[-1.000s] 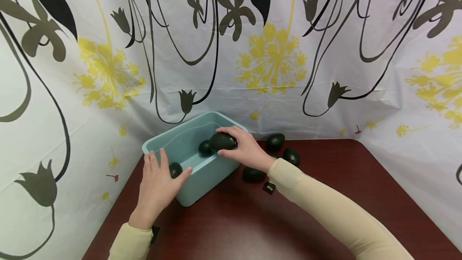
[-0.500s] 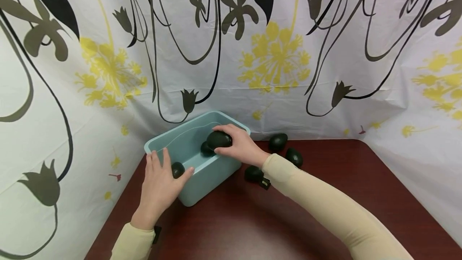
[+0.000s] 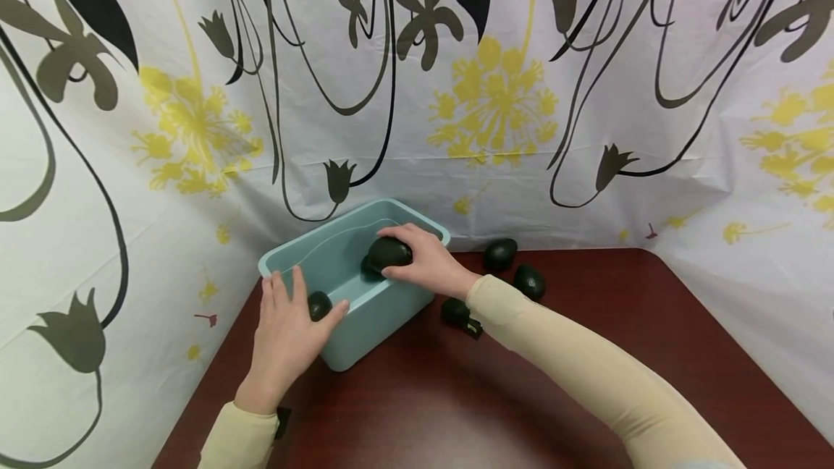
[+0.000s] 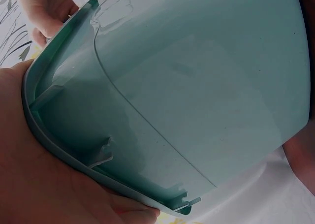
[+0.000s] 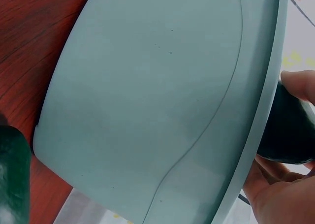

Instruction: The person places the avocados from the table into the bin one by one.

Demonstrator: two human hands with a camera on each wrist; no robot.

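Observation:
A light blue plastic bin (image 3: 378, 331) stands at an angle on the table. My right hand (image 3: 435, 260) holds a dark green avocado (image 3: 391, 253) between thumb and fingers, over the bin's right part. Just below it, a second avocado (image 3: 368, 268) inside is partly covered. Another avocado (image 3: 318, 305) lies near the bin's left end, seen between the thumb and forefinger of my left hand (image 3: 287, 346). That hand rests spread over the rim's near left corner. In the right wrist view, the held avocado (image 5: 288, 128) shows beyond the rim.
Several avocados lie right of the bin, among them a back one (image 3: 500, 255), one beside it (image 3: 529, 282) and one near my right wrist (image 3: 454, 311). The table (image 3: 456, 411) is dark red wood. A patterned cloth (image 3: 404, 136) hangs close behind the bin.
My right hand has moved slightly left and farther over the bin with the avocado, covering more of the one beneath. The left hand stays at the rim.

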